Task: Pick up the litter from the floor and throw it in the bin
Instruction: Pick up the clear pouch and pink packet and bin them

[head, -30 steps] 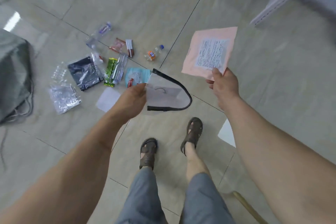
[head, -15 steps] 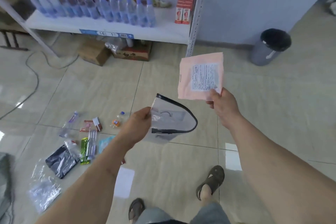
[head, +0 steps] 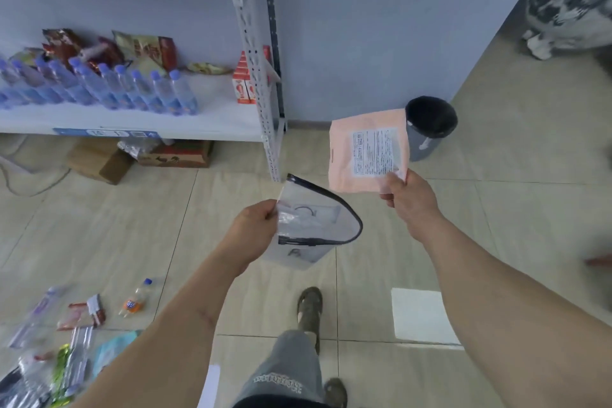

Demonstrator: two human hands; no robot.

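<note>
Carrying two pieces: my left hand (head: 256,228) pinches the clear pouch (head: 314,219), my right hand (head: 409,199) grips the pink packet (head: 367,151). The bin (head: 430,126) stands ahead and right, nearer my right hand, by the wall.

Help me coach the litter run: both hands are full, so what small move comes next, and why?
Probably step forward toward the grey bin by the wall. The right hand pinches the pink packet, the left hand grips the clear pouch, and neither is over the bin's open top yet, so letting go now would likely miss.
</note>
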